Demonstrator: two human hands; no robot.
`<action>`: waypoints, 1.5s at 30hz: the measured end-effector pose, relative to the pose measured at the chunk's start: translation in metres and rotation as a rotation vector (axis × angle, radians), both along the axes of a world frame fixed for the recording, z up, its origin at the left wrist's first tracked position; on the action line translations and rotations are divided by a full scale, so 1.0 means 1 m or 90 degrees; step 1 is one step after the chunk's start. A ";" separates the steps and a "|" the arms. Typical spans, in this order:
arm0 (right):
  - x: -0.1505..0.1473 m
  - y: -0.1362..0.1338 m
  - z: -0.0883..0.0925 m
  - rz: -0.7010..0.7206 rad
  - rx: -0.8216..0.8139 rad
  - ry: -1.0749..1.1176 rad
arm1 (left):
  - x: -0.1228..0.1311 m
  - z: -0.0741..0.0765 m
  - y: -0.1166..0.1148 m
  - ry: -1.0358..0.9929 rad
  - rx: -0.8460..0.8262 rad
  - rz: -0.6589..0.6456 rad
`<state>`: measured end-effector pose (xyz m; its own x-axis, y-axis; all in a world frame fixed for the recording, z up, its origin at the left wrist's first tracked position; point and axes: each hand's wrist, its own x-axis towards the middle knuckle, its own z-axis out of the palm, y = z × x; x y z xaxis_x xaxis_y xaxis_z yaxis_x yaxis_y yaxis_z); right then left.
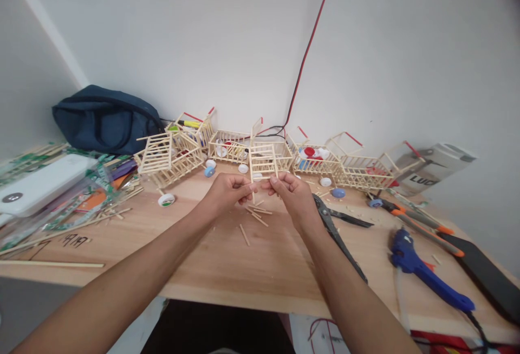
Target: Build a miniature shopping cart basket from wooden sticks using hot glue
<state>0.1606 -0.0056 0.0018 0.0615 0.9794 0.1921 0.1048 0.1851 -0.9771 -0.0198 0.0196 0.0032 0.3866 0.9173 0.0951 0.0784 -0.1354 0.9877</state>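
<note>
Forearms [162, 259], two, bare, reaching from the near edge over the wooden tabletop [227, 272]. Stick frame [263, 168], one: pale, slender wood, ladder-like, several crosspieces between two side rails, left rail running longer toward the near side; located mid-scene above the tabletop, before a far row of stick carts [363, 185]. Left hand [227, 188]: fingers narrow, thumb and fingertips pinching the left rail near its near end. Right hand [293, 194]: fingers likewise narrow, pinching the near right corner. Loose sticks [244, 235], several, on the tabletop. Glue gun [426, 275], blue, right side.
</note>
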 end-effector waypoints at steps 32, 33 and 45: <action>-0.006 0.000 -0.007 0.012 0.013 -0.013 | 0.002 0.011 -0.004 -0.148 -0.252 -0.021; -0.007 0.000 -0.007 0.011 0.015 -0.011 | 0.002 0.012 -0.004 -0.160 -0.257 -0.021; -0.008 0.000 -0.006 -0.006 0.013 -0.021 | 0.009 0.005 -0.009 -0.172 -0.230 -0.007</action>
